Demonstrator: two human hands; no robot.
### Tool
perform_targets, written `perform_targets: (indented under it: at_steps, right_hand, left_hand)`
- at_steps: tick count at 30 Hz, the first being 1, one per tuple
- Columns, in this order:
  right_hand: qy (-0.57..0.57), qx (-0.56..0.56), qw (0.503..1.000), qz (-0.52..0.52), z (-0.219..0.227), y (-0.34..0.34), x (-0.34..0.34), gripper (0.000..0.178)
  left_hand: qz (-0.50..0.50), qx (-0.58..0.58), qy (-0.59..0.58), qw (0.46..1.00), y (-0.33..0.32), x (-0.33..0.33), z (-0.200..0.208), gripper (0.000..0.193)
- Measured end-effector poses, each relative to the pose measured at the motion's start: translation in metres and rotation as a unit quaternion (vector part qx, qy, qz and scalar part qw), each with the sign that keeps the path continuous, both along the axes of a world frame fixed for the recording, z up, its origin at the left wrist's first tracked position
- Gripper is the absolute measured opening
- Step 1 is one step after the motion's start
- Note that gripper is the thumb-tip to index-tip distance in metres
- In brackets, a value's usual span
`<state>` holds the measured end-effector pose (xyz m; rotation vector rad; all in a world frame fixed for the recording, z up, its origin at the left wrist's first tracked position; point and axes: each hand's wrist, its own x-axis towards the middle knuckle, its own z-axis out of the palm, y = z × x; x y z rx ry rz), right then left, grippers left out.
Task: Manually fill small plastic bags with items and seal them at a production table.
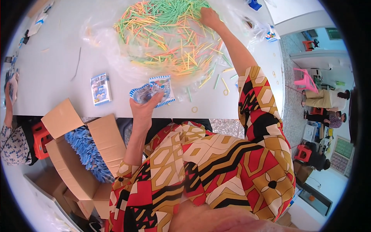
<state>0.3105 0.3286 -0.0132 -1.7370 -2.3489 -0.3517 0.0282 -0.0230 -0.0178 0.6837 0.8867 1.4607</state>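
My left hand is closed around an opened blue-and-white plastic packet above the near edge of the table. A second packet of the same look shows just behind it; I cannot tell whether the fingers hold that one too. At the far right of a heap of thin coloured sticks, green, yellow and pink, my right hand reaches in with its fingers curled. Whatever is between those fingers is hidden. The sticks lie on a clear plastic sheet.
A filled blue-and-white packet lies left on the white table. Loose sticks and rubber bands lie near the front edge. Below left stands an open cardboard box full of blue packets. A co-worker's arm is at far left.
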Motion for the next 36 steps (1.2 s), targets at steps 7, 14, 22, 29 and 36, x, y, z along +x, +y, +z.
perform_targets:
  at_steps: [7, 14, 22, 29, 36]
  right_hand:
    - [0.045, 0.018, 0.999, 0.026, 0.004, -0.008, 0.003, 0.026]
    - [0.231, -0.107, 0.964, -0.077, 0.006, -0.025, 0.029, 0.026]
    - [0.307, -0.171, 0.936, -0.037, 0.002, -0.053, 0.040, 0.017]
    - [0.416, -0.082, 0.904, 0.055, 0.008, -0.117, 0.009, 0.020]
    - [0.318, -0.074, 0.945, 0.035, -0.032, -0.136, 0.011, 0.015]
  left_hand:
    - [0.003, -0.007, -0.001, 1.000, -0.001, 0.000, -0.001, 0.027]
    - [-0.010, -0.009, 0.003, 1.000, -0.001, 0.006, -0.003, 0.027]
    - [-0.012, -0.017, 0.008, 1.000, -0.001, 0.012, 0.000, 0.029]
    - [-0.015, -0.028, 0.048, 0.998, 0.000, 0.015, -0.001, 0.029]
    - [-0.012, -0.018, 0.056, 0.998, 0.012, 0.023, 0.003, 0.028]
